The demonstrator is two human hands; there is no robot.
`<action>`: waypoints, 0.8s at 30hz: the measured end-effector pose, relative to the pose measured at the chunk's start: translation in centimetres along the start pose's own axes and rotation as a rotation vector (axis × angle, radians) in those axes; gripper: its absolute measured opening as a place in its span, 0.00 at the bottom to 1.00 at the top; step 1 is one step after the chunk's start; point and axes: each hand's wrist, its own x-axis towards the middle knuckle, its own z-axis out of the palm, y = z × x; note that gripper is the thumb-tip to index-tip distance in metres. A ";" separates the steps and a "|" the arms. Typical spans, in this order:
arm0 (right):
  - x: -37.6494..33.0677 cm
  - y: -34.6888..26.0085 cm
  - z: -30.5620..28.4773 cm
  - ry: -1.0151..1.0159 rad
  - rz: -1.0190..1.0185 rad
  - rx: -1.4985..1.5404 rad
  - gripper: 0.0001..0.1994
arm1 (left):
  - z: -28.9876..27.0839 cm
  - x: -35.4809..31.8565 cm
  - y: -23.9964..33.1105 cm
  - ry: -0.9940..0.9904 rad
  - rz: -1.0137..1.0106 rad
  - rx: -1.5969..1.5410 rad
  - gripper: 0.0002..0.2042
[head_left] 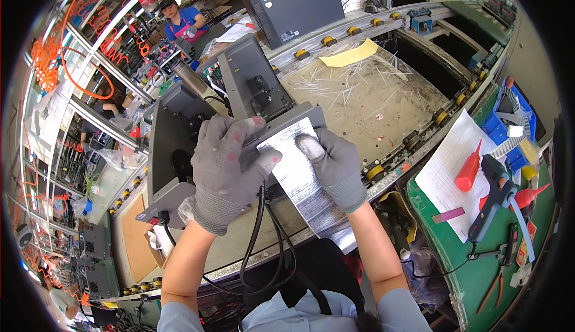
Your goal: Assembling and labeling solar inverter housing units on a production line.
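A long silver label (293, 164) with printed text lies against a dark grey metal panel (308, 114), its lower end hanging down. My right hand (338, 167), in a grey glove, grips the label's right side, thumb flat on its face and fingers curled out of sight. My left hand (227, 158), in a matching glove with reddish stains, closes over the panel's edge, with the thumb touching the label's left side. The panel belongs to an opened dark grey equipment housing (171, 134). Black cables (262, 230) hang below my left hand.
A worn board (365, 110) with scattered white strips and a yellow paper (350, 53) lies among the conveyor rollers. At right, a green table (446, 251) holds a glue gun (491, 194), red bottle (468, 170) and pliers (496, 287). Another person (182, 21) works far left.
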 end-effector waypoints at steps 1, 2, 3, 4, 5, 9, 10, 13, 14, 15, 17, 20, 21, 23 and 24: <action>0.0 0.0 0.1 0.003 -0.006 0.013 0.13 | 0.0 0.0 0.0 -0.008 -0.007 0.002 0.22; 0.1 0.0 0.1 0.007 -0.011 0.027 0.13 | -0.1 0.0 0.0 -0.016 -0.015 0.005 0.22; 0.1 0.0 0.1 0.006 -0.011 0.028 0.13 | -0.1 0.0 -0.1 -0.016 -0.015 0.006 0.22; 0.1 0.0 -0.1 -0.002 -0.015 -0.008 0.14 | -0.2 0.1 0.1 -0.024 -0.022 -0.017 0.21; 0.0 -0.1 -0.2 -0.010 -0.018 -0.044 0.14 | -0.2 0.1 0.1 -0.031 -0.029 -0.040 0.21; 0.0 0.1 -0.1 0.004 -0.006 -0.032 0.16 | -0.1 0.1 0.1 -0.009 -0.012 -0.027 0.21; 0.0 0.2 -0.2 -0.004 -0.003 -0.044 0.16 | -0.1 0.1 0.1 -0.010 -0.007 -0.019 0.21; 0.0 0.2 -0.1 -0.003 -0.010 -0.040 0.16 | -0.2 0.2 0.0 -0.011 0.005 0.010 0.22; 0.0 0.2 -0.1 0.003 -0.017 -0.025 0.16 | -0.2 0.2 0.0 -0.012 0.011 0.030 0.24; 0.0 0.2 -0.1 0.004 -0.019 -0.025 0.16 | -0.2 0.2 0.0 -0.011 0.012 0.031 0.24; 0.0 0.2 -0.1 0.007 -0.016 -0.057 0.15 | -0.2 0.1 0.0 -0.003 0.029 0.045 0.24; 0.0 -0.1 -0.1 0.003 0.003 -0.037 0.14 | -0.2 0.2 0.0 0.008 0.033 0.039 0.23; 0.0 -0.3 -0.1 0.003 0.001 -0.036 0.14 | -0.2 0.1 0.0 0.009 0.034 0.040 0.23; 0.0 -0.5 -0.2 -0.003 0.019 -0.021 0.12 | -0.3 0.2 0.0 -0.002 0.029 0.037 0.23; 0.0 -0.4 -0.3 -0.001 0.018 -0.022 0.12 | -0.2 0.2 0.0 -0.002 0.031 0.036 0.23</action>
